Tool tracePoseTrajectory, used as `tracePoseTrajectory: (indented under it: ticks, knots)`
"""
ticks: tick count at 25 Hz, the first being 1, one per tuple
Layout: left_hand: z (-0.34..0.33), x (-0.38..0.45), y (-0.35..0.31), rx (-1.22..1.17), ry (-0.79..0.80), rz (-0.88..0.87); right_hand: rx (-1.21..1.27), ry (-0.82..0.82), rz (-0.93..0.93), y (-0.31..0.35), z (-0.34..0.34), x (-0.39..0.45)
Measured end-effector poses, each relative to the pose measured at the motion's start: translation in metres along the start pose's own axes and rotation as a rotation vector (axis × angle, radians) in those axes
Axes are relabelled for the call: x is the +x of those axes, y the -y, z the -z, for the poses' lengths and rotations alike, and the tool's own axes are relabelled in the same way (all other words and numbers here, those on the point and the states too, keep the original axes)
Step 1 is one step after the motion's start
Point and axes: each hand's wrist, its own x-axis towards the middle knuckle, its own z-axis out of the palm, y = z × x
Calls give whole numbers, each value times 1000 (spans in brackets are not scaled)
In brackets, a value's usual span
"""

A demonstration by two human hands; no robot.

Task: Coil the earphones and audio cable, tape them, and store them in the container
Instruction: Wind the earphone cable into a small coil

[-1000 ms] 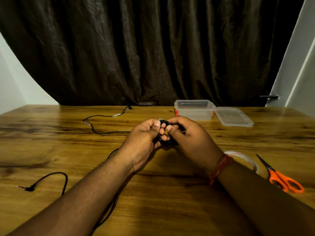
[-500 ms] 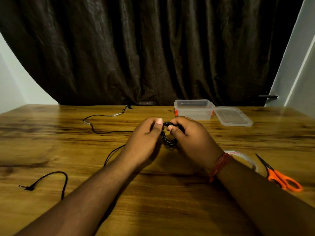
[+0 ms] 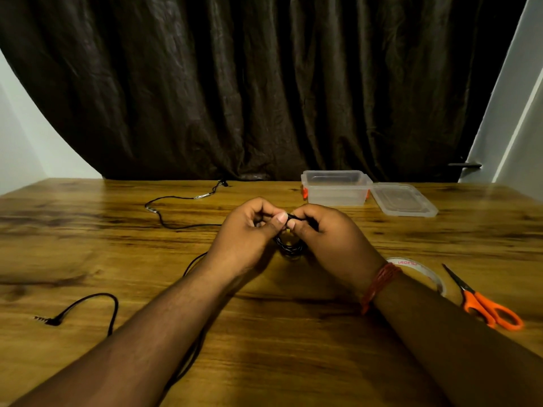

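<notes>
1. The left hand (image 3: 249, 233) and right hand (image 3: 326, 239) pinch a small black coil (image 3: 289, 246) of cord between them, just above the counter (image 3: 293, 333); both have curled fingers.
2. The loose cord (image 3: 164, 221) trails off to the left, so the left hand is nearer it.
3. The tape (image 3: 423, 273) and scissors (image 3: 484, 304) lie to the right; the open container (image 3: 336, 188) sits behind, near a dark curtain (image 3: 264, 83).

The hands (image 3: 289, 230) hide most of the coil (image 3: 289, 245); the left table is blurred.
</notes>
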Motion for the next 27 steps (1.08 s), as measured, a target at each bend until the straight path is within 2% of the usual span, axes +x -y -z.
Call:
tracePoseTrajectory:
  ticks: [3,7,11,16,19,22,27]
  knots:
    - [2,2,0,-112,-23,48,191,40,-73,-2,4,2]
    - [4,2,1,-99,-26,47,312,-27,-91,-1,6,2]
    - [4,0,1,-103,26,26,369,36,-57,2,4,0]
    - [2,-3,-5,134,20,-92,307,65,-15,-3,2,2]
    - [3,-3,-7,210,21,-107,399,51,-36,1,2,1]
    - [1,-4,-6,154,45,-78,494,9,-58,1,2,2]
    - [-2,-4,-7,55,4,-53,394,43,-26,2,-1,0]
